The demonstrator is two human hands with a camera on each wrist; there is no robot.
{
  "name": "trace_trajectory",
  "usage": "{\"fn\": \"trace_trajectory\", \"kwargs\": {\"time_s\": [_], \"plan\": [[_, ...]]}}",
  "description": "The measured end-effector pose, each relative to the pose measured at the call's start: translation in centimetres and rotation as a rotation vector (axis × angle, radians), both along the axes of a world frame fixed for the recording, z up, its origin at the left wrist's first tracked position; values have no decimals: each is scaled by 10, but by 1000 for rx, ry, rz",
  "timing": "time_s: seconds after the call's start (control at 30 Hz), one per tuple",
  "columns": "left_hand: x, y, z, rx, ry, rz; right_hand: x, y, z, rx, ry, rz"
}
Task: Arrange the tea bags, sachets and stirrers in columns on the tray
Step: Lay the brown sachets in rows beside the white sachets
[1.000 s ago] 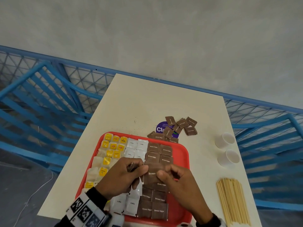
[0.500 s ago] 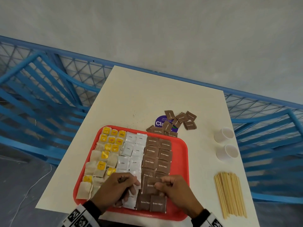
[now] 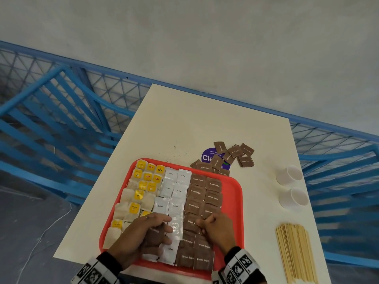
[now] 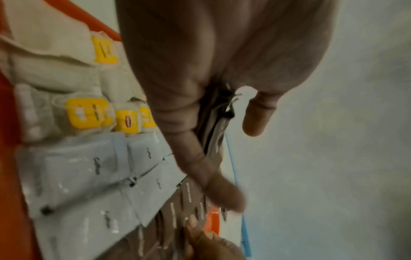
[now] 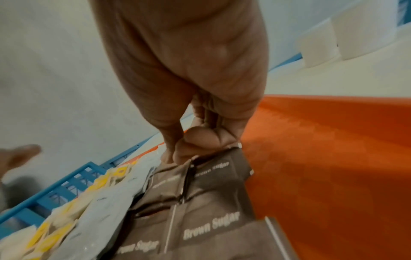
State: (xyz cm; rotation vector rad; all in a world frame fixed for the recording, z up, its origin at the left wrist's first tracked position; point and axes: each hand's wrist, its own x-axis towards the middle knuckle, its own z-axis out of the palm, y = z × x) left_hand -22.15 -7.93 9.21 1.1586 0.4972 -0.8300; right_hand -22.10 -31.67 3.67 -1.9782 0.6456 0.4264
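The left hand (image 3: pixel 143 232) lay over the near part of the red tray (image 3: pixel 235 193), fingers loosely spread above the white coffee sachets (image 3: pixel 174 193), with a small stack of brown sachets (image 4: pixel 213 119) wedged between thumb and fingers, as the left wrist view showed. The right hand (image 3: pixel 215 228) had its fingers curled tight, the fingertips (image 5: pixel 200 140) pressing down on the edge of one brown sugar sachet (image 5: pixel 213 168) in the brown column (image 3: pixel 205 193); whether they pinched it or only pushed on it could not be told. On the tray the tea bags (image 3: pixel 143 187) with yellow tags filled the left side, the white sachets the middle, the brown ones just to their right. Loose brown sachets (image 3: pixel 231 154) lay scattered on the tabletop (image 3: pixel 205 119) beyond the tray's far edge. The wooden stirrers (image 3: pixel 295 253) lay in a bundle on the tabletop, well apart from the tray, near two white cups (image 3: pixel 291 185).
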Motion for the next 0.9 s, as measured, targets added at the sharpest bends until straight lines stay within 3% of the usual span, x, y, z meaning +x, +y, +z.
{"fn": "trace_trajectory", "kwargs": {"time_s": [0.1,0.2,0.3,0.4,0.47,0.6,0.77,0.9], "plan": [[3,1,5,-229,89,26,-1,1,16,-82,-91,77],[4,-4,12,-319,29,-84,-6,9,51,28,-173,254],[5,-16,22,-197,-134,-232,-10,19,86,208,-236,345],[4,-30,33,62,-370,-280,-12,17,104,212,-306,291],[3,-34,38,137,-430,-254,-15,15,109,196,-328,297],[2,-34,46,176,-530,-348,-22,16,107,105,-466,295],[2,-29,54,28,-562,-403,-30,6,114,495,-298,100],[2,-31,60,99,-618,-313,-36,5,117,435,-372,173]]}}
